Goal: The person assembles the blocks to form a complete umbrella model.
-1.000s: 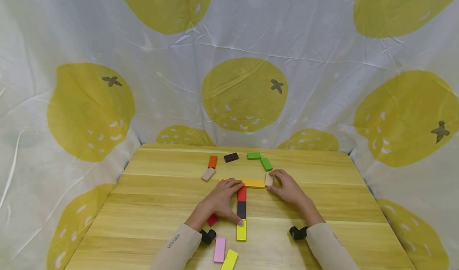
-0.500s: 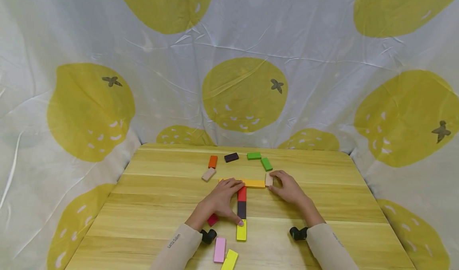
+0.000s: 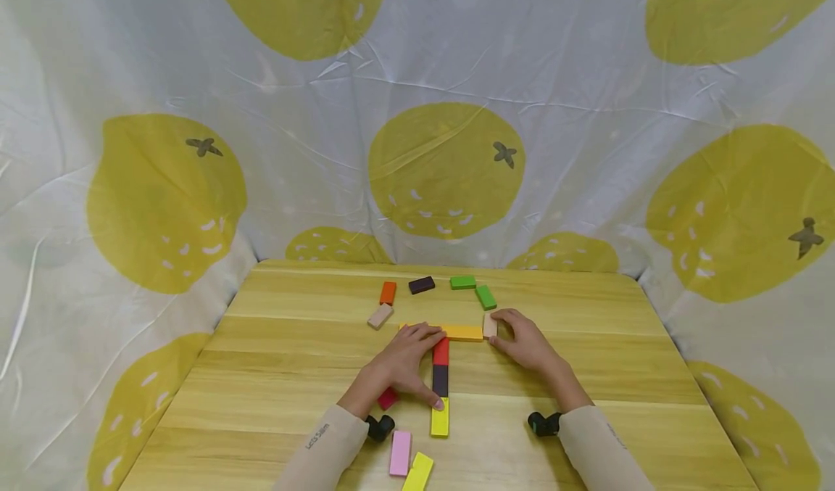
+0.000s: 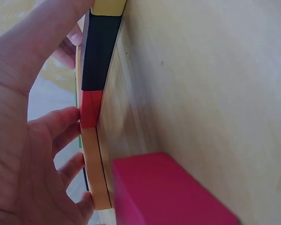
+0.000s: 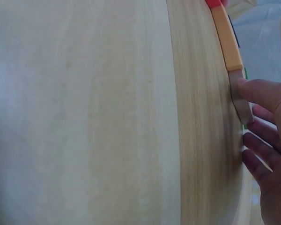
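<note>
Nothing visibly shifted since a moment ago | right hand (image 3: 527, 342) pinching pale block (image 3: 490, 326) at right end of orange row (image 3: 462, 333) | left hand (image 3: 406, 360) spread, touching red-black-yellow column (image 3: 440, 381) | probably steadying, not adding

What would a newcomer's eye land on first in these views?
Probably the big yellow fruit prints on the pale cloth behind the table. Next, the T of coloured blocks mid-table, with the left hand touching it and the right hand pinching a pale block at its right end. In the left wrist view, a magenta block looms at the bottom.
</note>
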`<state>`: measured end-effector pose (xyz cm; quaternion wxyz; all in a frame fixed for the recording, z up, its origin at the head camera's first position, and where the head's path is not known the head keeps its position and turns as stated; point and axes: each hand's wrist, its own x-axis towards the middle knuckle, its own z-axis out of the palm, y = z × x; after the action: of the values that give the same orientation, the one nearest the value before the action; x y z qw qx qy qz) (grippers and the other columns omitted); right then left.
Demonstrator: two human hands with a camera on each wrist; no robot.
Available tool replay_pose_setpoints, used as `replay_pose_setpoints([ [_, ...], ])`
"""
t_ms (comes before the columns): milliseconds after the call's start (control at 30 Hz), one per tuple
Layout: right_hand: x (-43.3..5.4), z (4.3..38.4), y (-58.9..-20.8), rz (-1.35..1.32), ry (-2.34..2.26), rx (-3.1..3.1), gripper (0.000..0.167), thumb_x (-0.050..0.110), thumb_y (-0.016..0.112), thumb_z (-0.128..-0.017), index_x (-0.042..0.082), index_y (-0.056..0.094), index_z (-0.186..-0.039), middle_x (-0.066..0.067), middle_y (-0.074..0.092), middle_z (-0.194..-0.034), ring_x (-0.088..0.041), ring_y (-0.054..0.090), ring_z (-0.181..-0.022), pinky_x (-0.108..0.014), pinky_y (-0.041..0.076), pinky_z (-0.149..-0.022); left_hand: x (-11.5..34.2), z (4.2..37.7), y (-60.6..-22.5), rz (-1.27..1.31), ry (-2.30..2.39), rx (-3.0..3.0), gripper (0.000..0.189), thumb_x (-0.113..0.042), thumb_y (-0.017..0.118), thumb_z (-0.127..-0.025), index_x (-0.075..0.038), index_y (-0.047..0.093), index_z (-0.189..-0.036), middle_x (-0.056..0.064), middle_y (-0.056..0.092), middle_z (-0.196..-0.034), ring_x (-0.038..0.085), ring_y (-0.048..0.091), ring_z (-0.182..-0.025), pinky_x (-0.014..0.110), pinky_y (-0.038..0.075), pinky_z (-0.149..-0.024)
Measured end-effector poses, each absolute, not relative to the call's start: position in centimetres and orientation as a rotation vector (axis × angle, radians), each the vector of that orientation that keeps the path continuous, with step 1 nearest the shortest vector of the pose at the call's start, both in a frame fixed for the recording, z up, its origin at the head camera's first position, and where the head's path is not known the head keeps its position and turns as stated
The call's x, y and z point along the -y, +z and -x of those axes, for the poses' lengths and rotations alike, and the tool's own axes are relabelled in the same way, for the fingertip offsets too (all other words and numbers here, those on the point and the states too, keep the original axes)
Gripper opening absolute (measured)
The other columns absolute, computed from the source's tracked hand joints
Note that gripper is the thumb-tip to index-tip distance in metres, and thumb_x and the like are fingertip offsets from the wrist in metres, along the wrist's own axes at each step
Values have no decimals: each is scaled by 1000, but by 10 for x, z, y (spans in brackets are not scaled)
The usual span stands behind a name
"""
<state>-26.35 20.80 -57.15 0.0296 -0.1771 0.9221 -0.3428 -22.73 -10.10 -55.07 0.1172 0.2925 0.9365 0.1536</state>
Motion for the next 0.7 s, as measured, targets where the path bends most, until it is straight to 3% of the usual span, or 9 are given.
replay_pose_setpoints([
  [467, -208, 265, -571, 534, -1095, -2840, 54, 24, 73, -98, 2, 54, -144, -20, 51, -150, -42, 48, -141, -59, 41, -116, 101, 228, -549, -862, 440, -2733, 132, -82, 82, -56, -27, 30, -164, -6, 31, -167, 29, 25, -156, 53, 28, -126],
  [700, -211, 275, -561, 515, -1161, -2858, 49, 22, 66, -102, 0, 54, -144, -23, 52, -148, -44, 51, -136, -61, 43, -113, 100, 228, -550, -847, 439, -2733, 132, -83, 82, -56, -28, 29, -164, -7, 30, -168, 28, 25, -156, 53, 25, -127],
])
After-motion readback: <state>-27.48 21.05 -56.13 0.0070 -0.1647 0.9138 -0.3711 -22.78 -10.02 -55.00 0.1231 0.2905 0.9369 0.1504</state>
